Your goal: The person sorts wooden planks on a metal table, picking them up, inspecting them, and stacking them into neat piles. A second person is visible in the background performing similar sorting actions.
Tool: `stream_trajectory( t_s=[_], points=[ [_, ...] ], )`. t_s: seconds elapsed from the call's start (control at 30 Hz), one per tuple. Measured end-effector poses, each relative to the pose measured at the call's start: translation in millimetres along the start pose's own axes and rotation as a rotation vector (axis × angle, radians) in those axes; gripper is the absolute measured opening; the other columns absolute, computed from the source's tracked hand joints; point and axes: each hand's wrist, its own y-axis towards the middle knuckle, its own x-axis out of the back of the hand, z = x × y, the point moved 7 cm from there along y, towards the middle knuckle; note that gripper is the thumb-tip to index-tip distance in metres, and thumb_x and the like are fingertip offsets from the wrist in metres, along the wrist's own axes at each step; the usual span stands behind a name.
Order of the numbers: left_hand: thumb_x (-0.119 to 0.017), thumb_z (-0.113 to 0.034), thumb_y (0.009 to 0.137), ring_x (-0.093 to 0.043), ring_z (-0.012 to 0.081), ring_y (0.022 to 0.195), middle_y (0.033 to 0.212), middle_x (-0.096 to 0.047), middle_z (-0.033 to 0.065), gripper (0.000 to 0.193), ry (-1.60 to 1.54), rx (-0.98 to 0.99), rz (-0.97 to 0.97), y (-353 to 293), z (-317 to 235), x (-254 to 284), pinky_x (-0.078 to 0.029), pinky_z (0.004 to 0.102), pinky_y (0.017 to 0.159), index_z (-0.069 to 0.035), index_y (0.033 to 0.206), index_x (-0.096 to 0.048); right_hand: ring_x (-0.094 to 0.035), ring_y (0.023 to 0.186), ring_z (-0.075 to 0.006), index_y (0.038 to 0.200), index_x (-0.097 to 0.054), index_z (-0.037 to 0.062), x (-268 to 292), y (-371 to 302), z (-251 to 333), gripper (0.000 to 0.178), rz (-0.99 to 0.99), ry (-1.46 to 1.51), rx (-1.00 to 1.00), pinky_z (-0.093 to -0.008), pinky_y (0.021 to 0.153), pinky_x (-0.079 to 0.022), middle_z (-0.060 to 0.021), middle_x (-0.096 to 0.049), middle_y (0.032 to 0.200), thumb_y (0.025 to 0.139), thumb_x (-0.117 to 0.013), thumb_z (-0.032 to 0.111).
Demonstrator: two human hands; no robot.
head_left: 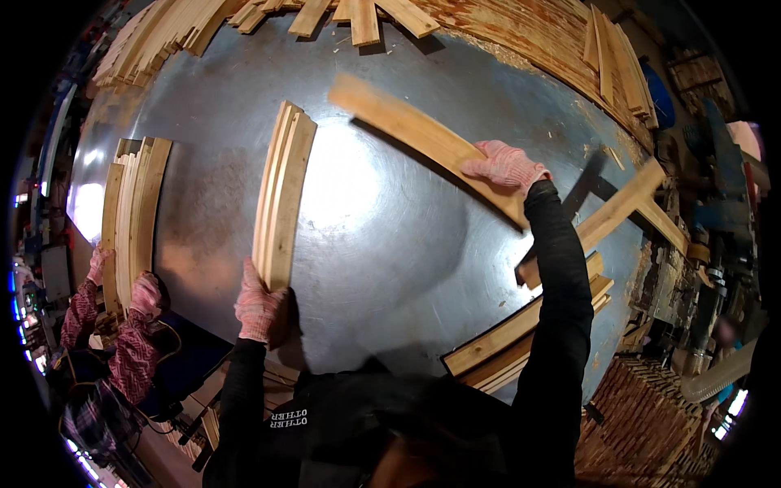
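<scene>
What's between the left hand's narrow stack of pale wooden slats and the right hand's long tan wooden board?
In the head view, only shiny grey metal tabletop with white glare lies between the stack and the board.

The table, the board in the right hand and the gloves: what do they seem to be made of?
Table: metal, likely steel, smooth; it reflects glare.
Board: wood, probably unpainted; tan colour, though its grain looks blurred.
Gloves: probably knitted fabric; mottled pink surface.

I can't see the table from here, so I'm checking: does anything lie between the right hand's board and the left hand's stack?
Nothing visible does; only shiny metal tabletop shows between the board in the right hand and the stack in the left hand.
</scene>
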Motion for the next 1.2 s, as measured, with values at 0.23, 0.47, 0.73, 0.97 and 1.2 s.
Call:
stream_trajectory(
  t_s=[0.23, 0.47, 0.73, 0.97, 1.2],
  points=[
    [-0.081, -0.035, 0.077, -0.058, 0.0449, 0.118, 0.132, -0.056, 0.0271, 0.095, 0.204, 0.135, 0.059, 16, 30, 24, -0.049, 0.0513, 0.096, -0.010, 0.151, -0.028, -0.068, 0.087, -0.0256, 0.121, -0.057, -0.0033, -94, 18, -3, 0.046, -0.245, 1.120, 0.137, -0.0355, 0.079, -0.056, -0.0174, -0.068, 0.103, 0.099, -0.059, 0.037],
    [-0.070, -0.027, 0.092, -0.063, 0.0171, 0.089, 0.114, -0.064, 0.0095, 0.060, -1.168, -0.022, 0.815, -54, -169, -88, -0.054, 0.0336, 0.078, 0.003, 0.139, -0.048, -0.061, 0.113, -0.0308, 0.130, -0.056, -0.0002, -123, -49, 72, 0.044, -0.863, -0.345, 0.184, -0.0414, 0.102, -0.048, -0.0171, -0.063, 0.124, 0.096, -0.055, 0.027],
    [-0.060, -0.013, 0.088, -0.061, 0.0113, 0.083, 0.098, -0.065, 0.0031, 0.038, -1.089, -0.073, 0.696, -51, -160, -150, -0.051, 0.0253, 0.075, 0.002, 0.123, -0.061, -0.054, 0.125, -0.0396, 0.138, -0.049, 0.0044, -100, -165, -121, 0.082, -0.715, 0.045, -0.981, -0.0481, 0.098, -0.048, -0.0267, -0.051, 0.138, 0.079, -0.072, 0.057],
    [-0.060, -0.010, 0.086, -0.060, 0.0133, 0.091, 0.100, -0.065, 0.0054, 0.037, -1.211, -0.036, 0.485, -35, -126, -168, -0.049, 0.0261, 0.083, 0.001, 0.121, -0.061, -0.065, 0.102, -0.0351, 0.132, -0.049, -0.0006, -173, -127, -19, 0.052, -0.693, 0.695, 0.300, -0.0447, 0.092, -0.053, -0.0201, -0.065, 0.113, 0.092, -0.063, 0.028],
    [-0.069, -0.022, 0.094, -0.064, 0.0149, 0.105, 0.114, -0.067, 0.0069, 0.046, -1.381, 0.090, 1.052, -109, -145, -127, -0.054, 0.0328, 0.090, 0.001, 0.132, -0.056, -0.067, 0.089, -0.0297, 0.125, -0.051, -0.0055, -191, -130, 48, 0.040, -0.145, 1.797, 0.109, -0.0412, 0.079, -0.058, -0.0190, -0.066, 0.106, 0.098, -0.057, 0.023]
  ],
)
